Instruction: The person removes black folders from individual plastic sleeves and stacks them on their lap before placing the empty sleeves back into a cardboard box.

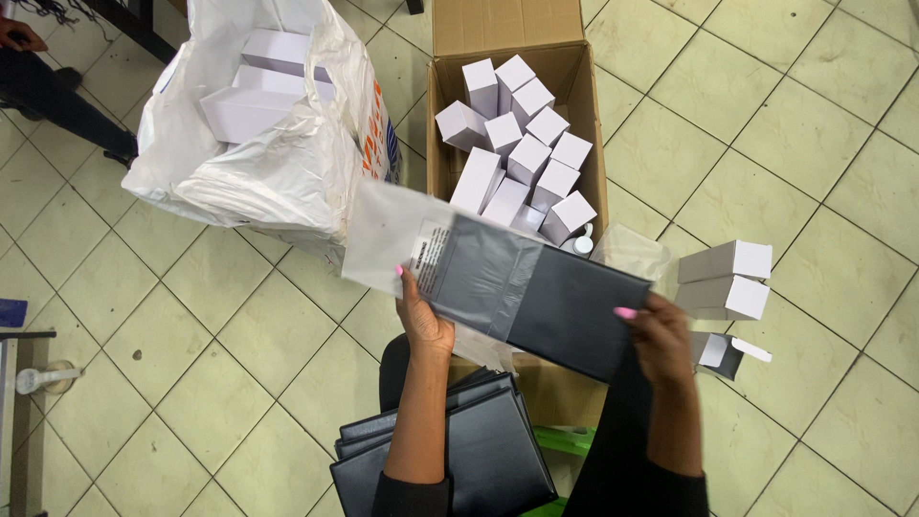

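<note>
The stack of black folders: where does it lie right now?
In the head view, the stack of black folders lies bottom centre, beside the left forearm, below the left hand.

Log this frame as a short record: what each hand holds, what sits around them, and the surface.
left hand: grips the clear plastic sleeve at its printed label end
right hand: grips the flat black folder, partly inside the sleeve
lap: stack of black folders
ahead: open cardboard carton filled with small white boxes
left of carton: white plastic bag holding larger white boxes
right: two white boxes on the floor
surface: pale tiled floor
</note>
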